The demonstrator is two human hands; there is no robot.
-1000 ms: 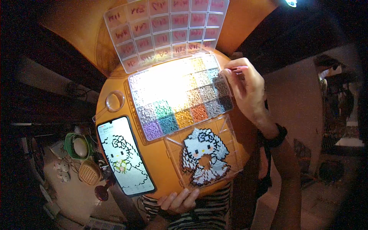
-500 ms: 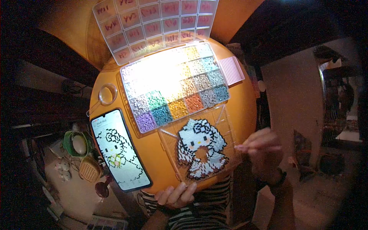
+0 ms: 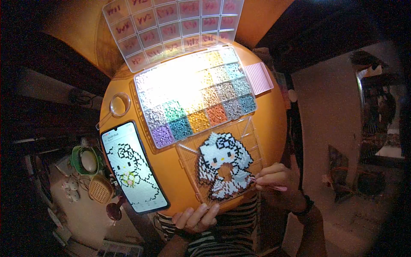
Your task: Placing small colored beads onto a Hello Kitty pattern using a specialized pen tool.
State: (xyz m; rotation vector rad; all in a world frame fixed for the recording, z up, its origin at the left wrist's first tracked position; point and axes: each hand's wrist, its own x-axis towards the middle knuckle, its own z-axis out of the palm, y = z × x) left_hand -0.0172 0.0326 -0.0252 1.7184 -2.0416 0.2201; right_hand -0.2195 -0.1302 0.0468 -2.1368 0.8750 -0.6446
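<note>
A clear pegboard (image 3: 252, 141) lies at the near side of the round orange table, bearing a bead picture (image 3: 220, 156) of a white cat figure with black outlines and a round gap in its middle. My right hand (image 3: 274, 177) pinches slim pink tweezers (image 3: 280, 188), their tip low at the bead picture's right edge. Whether a bead sits in the tip is too small to tell. My left hand (image 3: 196, 218) grips the pegboard's near left corner, fingers curled together. Left of the board, a phone (image 3: 135, 171) displays a similar pixel pattern.
Beyond the pegboard stands a divided bead box (image 3: 154, 143) with many colours, its lid (image 3: 171, 30) raised; glare whitens its middle. A pink ridged tray (image 3: 259, 79) sits at its right, a small clear scoop (image 3: 120, 105) at its left. The orange table's edge (image 3: 280, 111) curves around.
My right hand has moved left and slightly down with the tweezers, from beside the pegboard to the bead picture's lower right edge. My left hand stays in place.
</note>
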